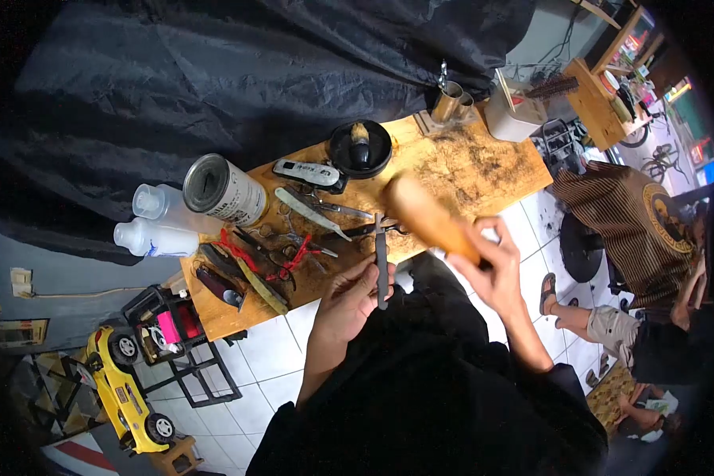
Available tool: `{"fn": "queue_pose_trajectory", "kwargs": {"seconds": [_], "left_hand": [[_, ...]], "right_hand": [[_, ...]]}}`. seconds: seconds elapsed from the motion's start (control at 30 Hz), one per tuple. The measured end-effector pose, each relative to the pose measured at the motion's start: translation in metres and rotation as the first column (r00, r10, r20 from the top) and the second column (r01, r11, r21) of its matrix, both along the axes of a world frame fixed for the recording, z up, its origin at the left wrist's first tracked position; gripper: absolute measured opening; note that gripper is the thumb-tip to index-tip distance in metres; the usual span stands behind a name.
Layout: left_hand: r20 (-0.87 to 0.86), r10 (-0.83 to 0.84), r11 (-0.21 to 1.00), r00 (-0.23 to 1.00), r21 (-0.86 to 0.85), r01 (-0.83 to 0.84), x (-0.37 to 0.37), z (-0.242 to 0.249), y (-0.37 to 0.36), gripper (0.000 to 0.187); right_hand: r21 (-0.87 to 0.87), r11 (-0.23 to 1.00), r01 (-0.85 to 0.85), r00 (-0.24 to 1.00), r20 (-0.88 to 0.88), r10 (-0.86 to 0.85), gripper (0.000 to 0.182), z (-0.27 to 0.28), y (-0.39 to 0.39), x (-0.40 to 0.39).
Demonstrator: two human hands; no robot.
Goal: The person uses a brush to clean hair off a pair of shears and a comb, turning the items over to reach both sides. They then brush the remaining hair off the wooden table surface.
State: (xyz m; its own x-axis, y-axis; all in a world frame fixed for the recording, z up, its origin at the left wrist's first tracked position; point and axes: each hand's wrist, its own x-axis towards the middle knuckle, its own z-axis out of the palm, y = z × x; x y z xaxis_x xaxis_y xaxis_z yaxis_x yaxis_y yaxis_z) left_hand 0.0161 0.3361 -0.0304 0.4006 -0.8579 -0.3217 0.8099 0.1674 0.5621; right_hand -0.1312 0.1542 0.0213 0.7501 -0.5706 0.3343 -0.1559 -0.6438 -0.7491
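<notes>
My left hand (352, 297) is closed on a slim dark grey tool (381, 266), held upright in front of the wooden table's near edge. To its right, my right hand (493, 266) grips a brown, rounded wooden object (424, 218), blurred, probably a brush; its far end is over the table (500, 170). Beside my left hand on the tabletop lie scissors, a pale straight-razor-like tool (311, 213) and red-handled pliers (300, 258). Behind them are a silver hair clipper (307, 172) and a black bowl (341, 151) with a shaving brush (360, 143).
A metal can (224, 190) and plastic bottles (157, 236) stand at the table's left. Metal cups (447, 101) and a grey bin (516, 111) stand at its far right. A yellow toy car (125, 397) is lower left. Other people sit at right, one under a striped cape (627, 230).
</notes>
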Motion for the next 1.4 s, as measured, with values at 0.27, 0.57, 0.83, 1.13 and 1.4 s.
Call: {"fn": "queue_pose_trajectory", "kwargs": {"seconds": [0.27,0.57,0.83,1.13,1.4], "left_hand": [[0.201,-0.075,0.994,0.977,-0.063,0.090,-0.005,0.002,-0.016,0.026],[0.113,-0.078,0.992,0.991,0.107,0.066,-0.014,0.015,-0.070,0.032],[0.151,-0.180,0.978,0.972,0.131,0.161,-0.041,0.030,-0.124,0.031],[0.078,0.098,0.993,0.992,0.062,-0.103,-0.078,0.007,-0.170,0.033],[-0.097,0.066,0.998,0.993,0.018,-0.065,-0.088,0.004,-0.181,0.033]], "right_hand": [[-0.012,0.976,-0.216,0.974,-0.075,0.214,0.043,-0.005,0.000,-0.018],[0.024,0.984,-0.178,0.978,0.118,0.174,0.044,-0.004,-0.033,-0.035],[-0.158,0.986,-0.051,0.999,0.002,0.052,0.037,-0.016,-0.100,-0.056],[-0.003,0.977,-0.211,0.972,0.102,0.210,0.045,-0.018,-0.146,-0.083],[0.057,0.993,-0.107,0.994,0.010,0.106,0.045,-0.034,-0.198,-0.065]]}}
